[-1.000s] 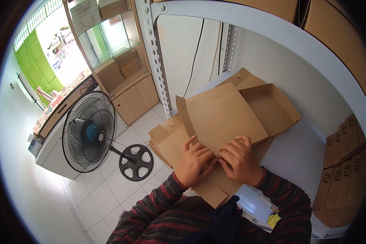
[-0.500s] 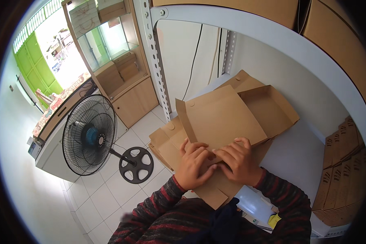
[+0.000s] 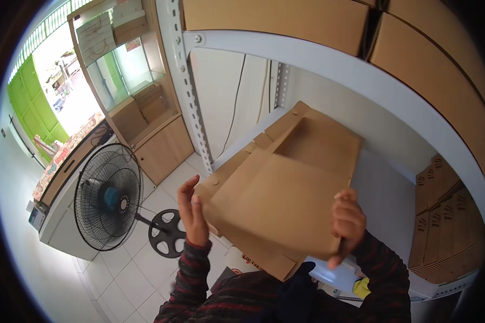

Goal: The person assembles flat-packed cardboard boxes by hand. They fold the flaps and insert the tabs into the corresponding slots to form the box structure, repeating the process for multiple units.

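Note:
A brown cardboard box (image 3: 275, 199), part folded and blurred by motion, is in front of me, its broad lid panel toward me and its open tray part behind. My right hand (image 3: 348, 222) is closed round the panel's right edge near the front corner. Beside the left corner, my left hand (image 3: 193, 212) is raised with fingers stretched and nothing visible in it; whether it touches the cardboard I cannot tell. Flat cardboard blanks (image 3: 237, 167) lie under the box on the grey shelf (image 3: 377, 183).
Stacked folded cardboard (image 3: 447, 226) stands on the shelf at right. Large cartons (image 3: 275, 16) sit on the shelf above, behind its grey metal beam (image 3: 285, 48). A black stand fan (image 3: 109, 196) and a wooden cabinet (image 3: 164, 140) are at left. Something yellow (image 3: 361, 288) lies by my right forearm.
My hands have moved apart from the middle of the box, the left outward to its left corner, the right onto its right edge. The box has shifted and its lid panel has widened toward me.

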The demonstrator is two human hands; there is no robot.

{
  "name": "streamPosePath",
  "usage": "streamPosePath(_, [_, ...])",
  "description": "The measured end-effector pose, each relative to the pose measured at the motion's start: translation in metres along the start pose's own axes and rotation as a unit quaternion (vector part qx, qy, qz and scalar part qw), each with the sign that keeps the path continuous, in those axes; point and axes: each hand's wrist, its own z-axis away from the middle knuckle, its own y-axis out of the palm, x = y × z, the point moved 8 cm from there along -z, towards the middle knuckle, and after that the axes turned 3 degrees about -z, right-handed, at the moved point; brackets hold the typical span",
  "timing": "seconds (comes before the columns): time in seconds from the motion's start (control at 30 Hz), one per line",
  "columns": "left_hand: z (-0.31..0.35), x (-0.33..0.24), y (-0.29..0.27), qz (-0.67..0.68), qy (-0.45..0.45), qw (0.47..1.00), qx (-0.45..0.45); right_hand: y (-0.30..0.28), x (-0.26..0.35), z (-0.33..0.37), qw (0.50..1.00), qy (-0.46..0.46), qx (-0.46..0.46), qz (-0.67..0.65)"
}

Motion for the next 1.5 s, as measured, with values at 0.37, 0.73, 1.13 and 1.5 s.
streamPosePath(0.37, [-0.036, 0.016, 0.09, -0.174, -0.015, 0.892, 0.417, -0.046, 0.005, 0.153, 0.911, 0.235, 0.173, 0.291])
streamPosePath(0.73, [-0.094, 0.098, 0.194, -0.305, -0.116, 0.846, 0.422, -0.054, -0.016, 0.179, 0.851, 0.506, -0.143, -0.015])
streamPosePath(1.13, [-0.05, -0.059, 0.101, -0.124, 0.14, 0.974, 0.131, -0.103, -0.08, 0.143, 0.862, 0.475, -0.099, 0.146])
streamPosePath(1.5, [0.006, -0.047, 0.014, -0.277, 0.105, 0.955, -0.026, -0.024, -0.213, 0.069, 0.884, 0.457, -0.05, 0.083])
